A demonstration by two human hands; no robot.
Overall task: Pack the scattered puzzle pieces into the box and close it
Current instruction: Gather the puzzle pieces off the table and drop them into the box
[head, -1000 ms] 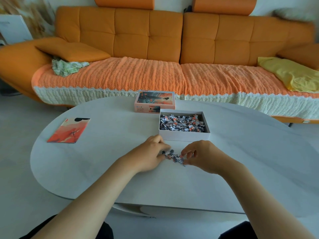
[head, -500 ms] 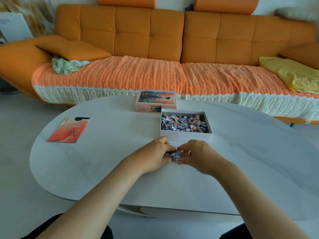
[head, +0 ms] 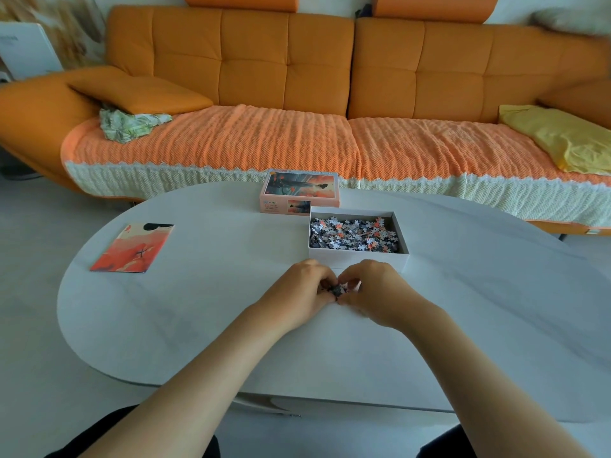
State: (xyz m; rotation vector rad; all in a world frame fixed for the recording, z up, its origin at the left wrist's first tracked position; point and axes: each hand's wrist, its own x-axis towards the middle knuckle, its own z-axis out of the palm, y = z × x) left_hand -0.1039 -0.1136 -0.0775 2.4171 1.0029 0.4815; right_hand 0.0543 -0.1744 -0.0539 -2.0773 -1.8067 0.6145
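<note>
A white open box (head: pixel 358 257) stands on the white table (head: pixel 198 309), holding several grey, white and orange puzzle pieces (head: pixel 353 233). Just in front of the box, my left hand (head: pixel 302 290) and my right hand (head: pixel 373 292) meet with curled fingers around a small dark clump of loose puzzle pieces (head: pixel 337 289). Most of that clump is hidden between my fingers. The box lid (head: pixel 299 191), printed with an orange picture, lies face up behind the box.
An orange picture card (head: pixel 134 247) lies at the table's left. An orange sofa (head: pixel 297 94) with a knitted cover stands behind the table, with a yellow cloth (head: pixel 558 137) on its right side and a green patterned cloth (head: pixel 129 123) on its left.
My hands have closed in from both sides. The loose pieces, spread in a short line a second ago, are now bunched into one clump between my fingers.
</note>
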